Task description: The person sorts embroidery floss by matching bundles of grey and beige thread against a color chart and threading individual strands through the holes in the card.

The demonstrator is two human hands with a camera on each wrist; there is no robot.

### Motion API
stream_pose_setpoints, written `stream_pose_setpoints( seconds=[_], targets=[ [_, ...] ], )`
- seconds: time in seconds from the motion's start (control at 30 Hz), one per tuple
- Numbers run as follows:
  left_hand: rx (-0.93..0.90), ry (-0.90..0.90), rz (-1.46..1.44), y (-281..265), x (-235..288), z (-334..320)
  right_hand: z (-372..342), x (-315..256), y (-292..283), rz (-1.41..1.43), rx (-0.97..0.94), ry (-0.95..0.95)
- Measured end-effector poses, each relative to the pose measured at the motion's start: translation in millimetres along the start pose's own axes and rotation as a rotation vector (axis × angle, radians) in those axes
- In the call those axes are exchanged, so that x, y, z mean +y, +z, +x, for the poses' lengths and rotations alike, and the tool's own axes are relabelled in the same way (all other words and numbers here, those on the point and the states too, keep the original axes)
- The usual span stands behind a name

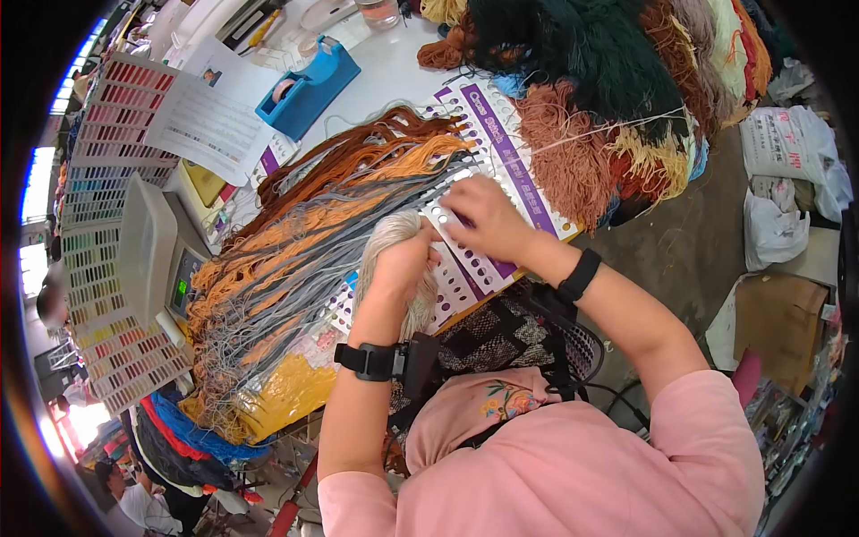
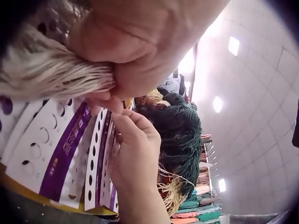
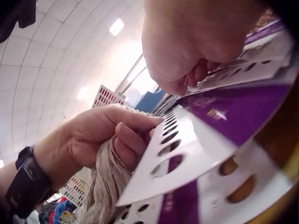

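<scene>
A hank of pale grey-beige thread (image 1: pixel 383 243) hangs over the left hand (image 1: pixel 404 268), which grips it; in the left wrist view the thread (image 2: pixel 51 70) runs into the fingers of that hand (image 2: pixel 140 42). The right hand (image 1: pixel 488 215) is bent over the punched white-and-purple cards (image 1: pixel 465 268), close to the left hand, its fingers curled at the holes. In the right wrist view, a punched card edge (image 3: pixel 187 154) stands beside the left hand (image 3: pixel 93 135), and the right hand (image 3: pixel 191 42) is above the cards; what its fingertips pinch is hidden.
Brown, orange and grey threads (image 1: pixel 295 242) spread across the table left of the hands. Behind are a blue tape dispenser (image 1: pixel 309 88) and a printed sheet (image 1: pixel 210 121). A scale (image 1: pixel 161 251) and colour charts (image 1: pixel 116 179) stand left; thread heaps (image 1: pixel 564 54) lie back right.
</scene>
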State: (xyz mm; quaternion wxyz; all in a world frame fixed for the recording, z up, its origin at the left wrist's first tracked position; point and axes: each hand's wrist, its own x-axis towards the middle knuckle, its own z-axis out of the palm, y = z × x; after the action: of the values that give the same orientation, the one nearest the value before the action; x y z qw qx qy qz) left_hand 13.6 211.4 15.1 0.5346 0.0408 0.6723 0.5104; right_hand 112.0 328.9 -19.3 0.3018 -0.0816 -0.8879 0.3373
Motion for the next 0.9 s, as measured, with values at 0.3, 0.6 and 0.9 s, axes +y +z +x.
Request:
stream_pose_setpoints(
  seconds=[0.3, 0.6, 0.9],
  targets=[
    [0.147, 0.002, -0.076, 3.2, -9.6, 11.7, -5.7, -8.5, -2.0, 0.086, -0.024, 0.024],
    [-0.384, -0.080, -0.420, -16.0, 10.3, -7.5, -10.0, 0.9, 1.9, 0.207, 0.015, 0.087],
    [0.227, 0.336, -0.676, -250.9, 38.5, -102.0, -6.9, -14.9, 3.4, -0.117, -0.097, 0.103]
  ],
)
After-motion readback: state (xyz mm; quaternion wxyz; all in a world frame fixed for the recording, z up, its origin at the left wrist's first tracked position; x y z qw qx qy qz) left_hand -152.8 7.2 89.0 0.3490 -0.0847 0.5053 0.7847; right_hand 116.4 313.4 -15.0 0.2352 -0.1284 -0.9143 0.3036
